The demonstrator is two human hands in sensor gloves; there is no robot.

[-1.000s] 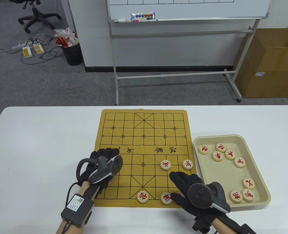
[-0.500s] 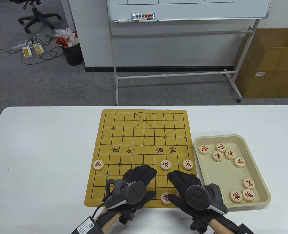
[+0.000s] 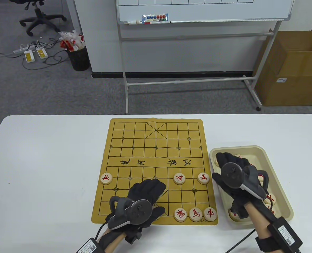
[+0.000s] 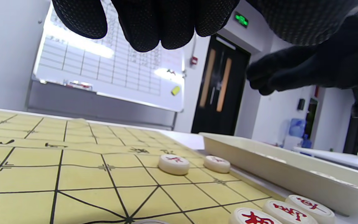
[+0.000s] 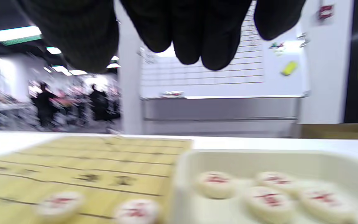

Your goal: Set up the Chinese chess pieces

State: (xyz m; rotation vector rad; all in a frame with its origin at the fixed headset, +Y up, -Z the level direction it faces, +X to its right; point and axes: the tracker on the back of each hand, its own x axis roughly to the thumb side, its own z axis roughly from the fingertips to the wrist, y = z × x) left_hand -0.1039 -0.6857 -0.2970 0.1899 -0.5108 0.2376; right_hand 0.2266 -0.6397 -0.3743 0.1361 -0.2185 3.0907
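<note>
The yellow chess board point(image 3: 156, 147) lies mid-table. Round wooden pieces with red characters stand on it: one at the left edge point(image 3: 106, 178), two in the same row at the right point(image 3: 179, 179) point(image 3: 203, 178), and three side by side in the bottom row at the right point(image 3: 195, 214). My left hand point(image 3: 146, 193) lies spread over the bottom middle of the board and holds nothing; in the left wrist view its fingers point(image 4: 154, 28) hang above the grid. My right hand point(image 3: 228, 166) is over the beige tray point(image 3: 274, 155), fingers apart and empty above several loose pieces point(image 5: 269, 196).
The tray stands just right of the board, its wall close to the board's edge point(image 4: 291, 174). A whiteboard stand point(image 3: 198, 79) and a cardboard box point(image 3: 293, 68) are beyond the table's far edge. White table surface point(image 3: 45, 163) lies left of the board.
My right hand left the board's bottom right corner and went to the tray, uncovering two more pieces in the bottom row. My left hand moved from the left edge to the bottom middle.
</note>
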